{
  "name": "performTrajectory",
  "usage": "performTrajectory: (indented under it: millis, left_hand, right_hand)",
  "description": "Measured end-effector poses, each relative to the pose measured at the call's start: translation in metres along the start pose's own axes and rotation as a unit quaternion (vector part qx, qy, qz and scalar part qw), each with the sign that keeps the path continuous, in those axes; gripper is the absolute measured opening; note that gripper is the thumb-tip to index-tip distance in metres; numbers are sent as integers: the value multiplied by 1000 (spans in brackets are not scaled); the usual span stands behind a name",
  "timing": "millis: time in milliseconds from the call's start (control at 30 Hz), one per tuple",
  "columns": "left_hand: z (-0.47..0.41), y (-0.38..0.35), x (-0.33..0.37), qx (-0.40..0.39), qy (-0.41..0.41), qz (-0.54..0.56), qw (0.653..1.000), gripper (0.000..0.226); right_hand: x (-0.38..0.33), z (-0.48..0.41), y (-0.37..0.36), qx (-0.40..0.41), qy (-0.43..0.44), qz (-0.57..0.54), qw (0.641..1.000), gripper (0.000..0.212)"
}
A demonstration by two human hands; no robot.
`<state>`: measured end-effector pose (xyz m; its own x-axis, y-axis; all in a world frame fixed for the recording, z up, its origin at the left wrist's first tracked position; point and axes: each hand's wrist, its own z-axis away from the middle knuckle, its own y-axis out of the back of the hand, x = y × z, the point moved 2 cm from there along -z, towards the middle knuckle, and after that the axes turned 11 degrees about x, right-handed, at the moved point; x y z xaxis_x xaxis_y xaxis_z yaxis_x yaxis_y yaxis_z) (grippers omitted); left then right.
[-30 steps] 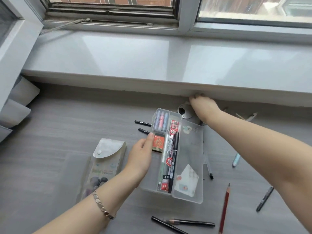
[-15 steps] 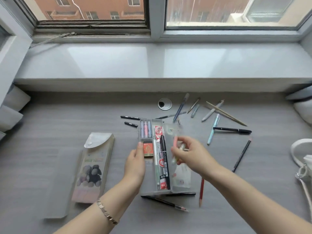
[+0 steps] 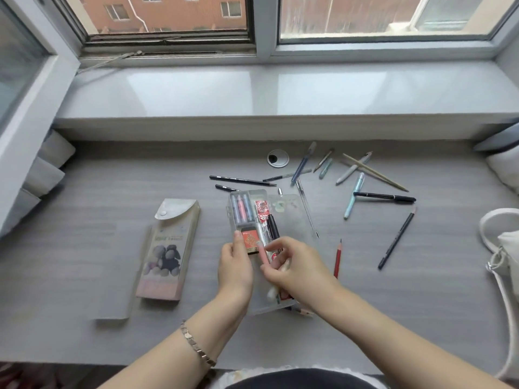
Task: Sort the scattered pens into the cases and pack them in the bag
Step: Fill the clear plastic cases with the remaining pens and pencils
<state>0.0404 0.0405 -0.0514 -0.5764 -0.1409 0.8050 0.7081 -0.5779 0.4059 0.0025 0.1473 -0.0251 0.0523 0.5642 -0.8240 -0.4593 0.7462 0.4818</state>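
At centre frame, the right hand [image 3: 297, 268] pinches the pink pen [image 3: 261, 253] over the crowded clear case [image 3: 232, 217], left hand [image 3: 234, 266] gripping its edge; dropped askew, it could jam the lid [image 3: 292, 217].

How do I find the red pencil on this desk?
Start at the grey desk under the window. Look just right of the open clear case, beside the right hand. It is the only red pencil; its neighbours are black or pale blue.
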Motion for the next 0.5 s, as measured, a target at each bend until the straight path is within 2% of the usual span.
performTrajectory:
  millis: [133, 300, 400, 500]
  left_hand:
    - [5, 2, 8, 22, -3, 20, 1000, 36]
    - [5, 5, 12, 3, -9, 45, 999, 34]
    - [8, 3, 12, -31, -10, 58, 998, 36]
    - [9, 0, 10, -60, 5, 85, 995, 35]
  right_hand:
    - [-3, 3, 3, -20, 25, 61, 998, 30]
    - [-16, -4, 22, 19, 39, -14, 999, 28]
    - [-26, -10, 26, 56, 175, 51, 982, 28]
    - [-26, -13, 13, 17, 286, 103, 952, 29]
